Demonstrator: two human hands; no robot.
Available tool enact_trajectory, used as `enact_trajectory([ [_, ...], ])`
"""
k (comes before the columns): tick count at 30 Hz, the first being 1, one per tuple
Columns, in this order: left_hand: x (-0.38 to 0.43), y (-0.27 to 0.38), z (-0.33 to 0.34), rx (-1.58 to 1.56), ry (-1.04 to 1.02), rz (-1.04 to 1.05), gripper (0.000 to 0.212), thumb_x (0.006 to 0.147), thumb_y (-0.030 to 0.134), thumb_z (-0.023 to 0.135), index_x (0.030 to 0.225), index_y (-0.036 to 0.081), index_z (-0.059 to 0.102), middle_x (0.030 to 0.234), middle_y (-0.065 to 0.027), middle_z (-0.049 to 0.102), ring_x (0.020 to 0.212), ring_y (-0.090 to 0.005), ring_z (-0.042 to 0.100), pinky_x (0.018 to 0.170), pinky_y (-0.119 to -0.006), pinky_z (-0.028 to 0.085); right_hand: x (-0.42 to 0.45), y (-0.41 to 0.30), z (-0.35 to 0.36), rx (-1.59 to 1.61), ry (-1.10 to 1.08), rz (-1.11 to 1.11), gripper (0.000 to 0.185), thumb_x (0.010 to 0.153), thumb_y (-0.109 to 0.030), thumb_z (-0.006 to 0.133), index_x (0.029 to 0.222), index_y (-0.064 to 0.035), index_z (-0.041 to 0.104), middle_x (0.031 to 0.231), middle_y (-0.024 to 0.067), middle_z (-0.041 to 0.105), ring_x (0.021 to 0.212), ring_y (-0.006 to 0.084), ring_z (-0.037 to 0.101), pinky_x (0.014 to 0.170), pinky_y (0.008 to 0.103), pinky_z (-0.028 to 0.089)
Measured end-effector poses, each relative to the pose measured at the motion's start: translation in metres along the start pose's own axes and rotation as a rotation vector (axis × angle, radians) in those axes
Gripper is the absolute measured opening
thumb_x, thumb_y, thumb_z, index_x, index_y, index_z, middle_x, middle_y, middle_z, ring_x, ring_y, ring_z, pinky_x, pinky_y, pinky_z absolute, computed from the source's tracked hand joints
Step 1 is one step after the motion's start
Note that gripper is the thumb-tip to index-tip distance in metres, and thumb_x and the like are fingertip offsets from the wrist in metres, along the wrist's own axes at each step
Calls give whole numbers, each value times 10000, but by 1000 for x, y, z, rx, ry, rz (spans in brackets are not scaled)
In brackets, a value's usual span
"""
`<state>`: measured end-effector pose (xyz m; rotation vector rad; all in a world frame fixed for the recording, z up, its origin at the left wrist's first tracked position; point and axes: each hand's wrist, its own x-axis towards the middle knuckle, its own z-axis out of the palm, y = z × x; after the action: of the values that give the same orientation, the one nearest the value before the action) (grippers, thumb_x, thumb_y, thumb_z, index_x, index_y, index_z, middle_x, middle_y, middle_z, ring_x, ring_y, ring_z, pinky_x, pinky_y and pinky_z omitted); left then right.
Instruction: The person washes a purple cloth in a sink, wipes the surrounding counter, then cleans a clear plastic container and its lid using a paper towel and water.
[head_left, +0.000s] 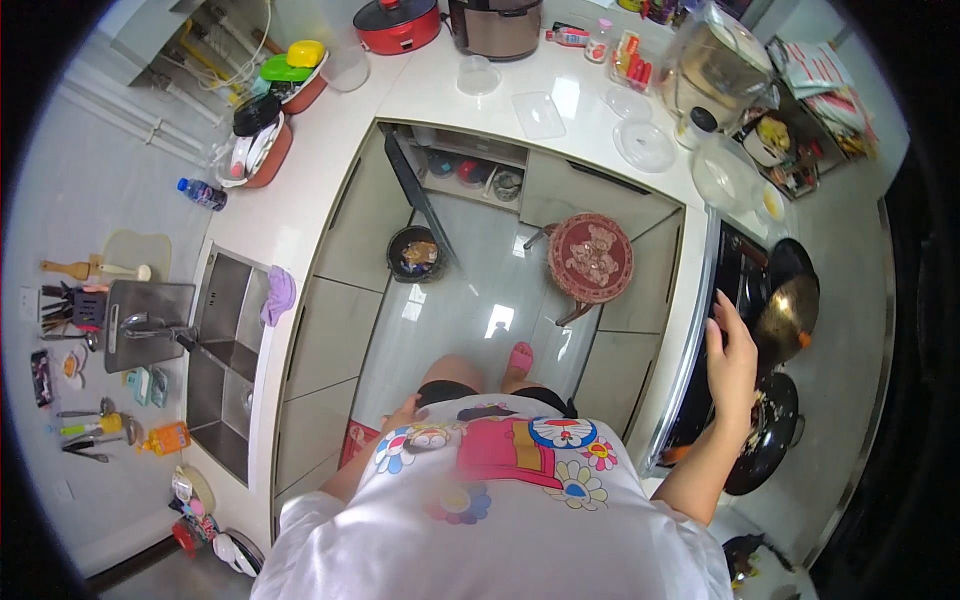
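Note:
My right hand (731, 356) reaches over the black gas stove (694, 390) on the right, fingers apart and nothing held. Beyond its fingers lies a dark wok or pan lid (786, 319) with an orange knob. A black wok (765, 450) with bits of food in it stands beside my right forearm, partly behind it. My left hand (409, 412) hangs low by my thigh, next to my black shorts; its fingers are partly hidden and it shows no object.
A round red stool (591, 259) and a black trash bin (415, 255) stand on the floor. One cabinet door (420, 191) hangs ajar. Plastic lids (643, 145) lie on the white counter. A steel double sink (225, 360) with a purple cloth (278, 296) is at the left.

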<state>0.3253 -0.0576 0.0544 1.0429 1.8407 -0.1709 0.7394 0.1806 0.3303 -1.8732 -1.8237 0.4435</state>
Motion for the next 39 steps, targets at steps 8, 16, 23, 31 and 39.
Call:
enact_trajectory([
  [8, 66, 24, -71, -138, 101, -101, 444, 809, 400, 510, 1146, 120, 434, 1009, -128, 599, 989, -277, 547, 833, -408, 360, 124, -61, 86, 64, -306, -184, 350, 798, -130, 558, 1134, -45, 507, 1050, 189, 555, 972, 327, 528, 840, 345, 414],
  [16, 166, 55, -186, -150, -148, -39, 441, 804, 426, 481, 1096, 96, 466, 961, -180, 575, 892, -248, 577, 724, -355, 451, 197, -85, 151, 22, -376, -164, 326, 794, -146, 557, 1097, -30, 528, 1024, 192, 563, 932, 329, 544, 801, 358, 432],
  [23, 310, 98, -240, -1135, 113, -353, 647, 756, 570, 453, 1233, 136, 399, 1264, -102, 405, 1061, -294, 475, 930, -449, 295, 266, -39, 268, 172, -311, 95, 261, 793, -171, 551, 1002, -17, 580, 921, 170, 606, 884, 324, 569, 780, 354, 446],
  [31, 377, 209, -226, -1873, 60, 17, 608, 831, 470, 259, 1319, 108, 291, 1327, -96, 359, 1250, -264, 279, 1012, -511, 109, 395, 13, 403, 89, -70, 143, 266, 780, -201, 525, 960, -20, 602, 984, 198, 576, 904, 342, 547, 791, 392, 441],
  [39, 407, 298, -259, -2054, -140, -411, 566, 831, 478, 353, 1256, 105, 334, 1268, -122, 381, 1232, -269, 297, 1004, -543, 56, 442, 15, 421, -118, -147, 185, 97, 746, -152, 533, 769, -62, 510, 753, 120, 552, 729, 320, 549, 649, 423, 452],
])
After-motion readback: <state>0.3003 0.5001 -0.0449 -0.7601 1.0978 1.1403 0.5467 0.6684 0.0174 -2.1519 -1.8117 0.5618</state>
